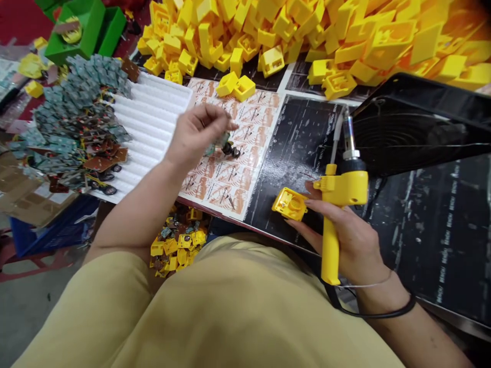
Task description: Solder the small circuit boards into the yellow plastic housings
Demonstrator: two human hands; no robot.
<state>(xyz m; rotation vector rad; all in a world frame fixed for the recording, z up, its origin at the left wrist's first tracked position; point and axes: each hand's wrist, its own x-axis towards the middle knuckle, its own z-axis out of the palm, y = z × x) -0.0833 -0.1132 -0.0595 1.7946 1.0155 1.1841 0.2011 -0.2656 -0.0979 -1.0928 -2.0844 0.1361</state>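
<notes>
My left hand [195,130] is closed in a pinch above the patterned sheet. From its fingers hangs a small circuit board [210,148] with wires and small black round parts [232,150]; the fingers partly hide the board. A yellow soldering gun [330,230] rests in my right hand [355,240], its metal tip pointing away from me. Between the fingertips of that same hand is a small yellow plastic case [290,203], its hollow inside facing up. Both are over the black mat [295,143].
Yellow cases [268,30] lie heaped along the back. On the left, wired circuit boards [76,112] cover part of a white ridged tray [153,112]. A black fan-like frame [414,122] stands at right. Below the table edge are filled yellow cases [180,248]. Green boxes [86,30] sit back left.
</notes>
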